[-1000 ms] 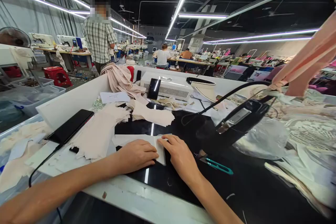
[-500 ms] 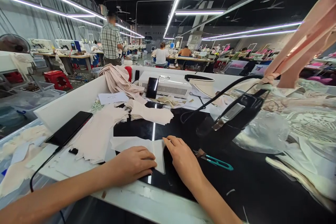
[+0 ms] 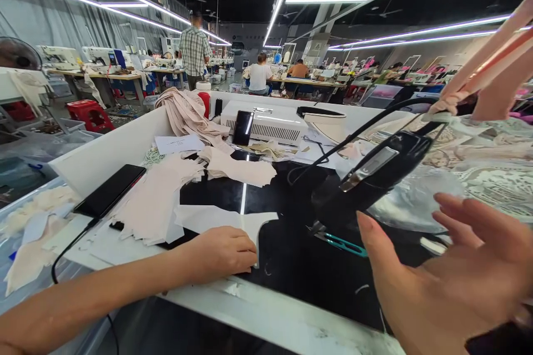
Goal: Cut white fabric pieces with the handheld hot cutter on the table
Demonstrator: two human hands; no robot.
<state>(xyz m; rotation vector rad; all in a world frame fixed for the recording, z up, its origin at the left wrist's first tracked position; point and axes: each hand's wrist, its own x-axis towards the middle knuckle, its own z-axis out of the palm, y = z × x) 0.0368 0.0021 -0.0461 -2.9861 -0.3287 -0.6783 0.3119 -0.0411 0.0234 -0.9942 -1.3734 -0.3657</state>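
Note:
My left hand (image 3: 222,252) lies flat on a pale, curved-edge cut piece (image 3: 212,215), fabric or paper, on the black glossy board (image 3: 291,283). Its fingers are stretched over the piece near its right end. Raised at the right, my right hand (image 3: 453,272) is open, thumb and fingers spread, with nothing between them. Just left of its thumb lie teal-handled thread snips (image 3: 343,245), partly behind a black corded hand tool (image 3: 381,169). That tool hangs tilted from pink cloth strips (image 3: 478,72). Stacked pale cut pieces (image 3: 152,194) lie beyond my left forearm.
A dark phone (image 3: 110,191) with a cable lies at the left edge. A second phone (image 3: 242,127) leans against a white vented box (image 3: 266,122) at the back. Clear plastic and lace (image 3: 491,183) fill the right side. People sit and stand among sewing tables behind.
My right hand has left the pale piece, swinging right and up past the snips with fingers spread. My left hand stays on the piece. The view has shifted slightly.

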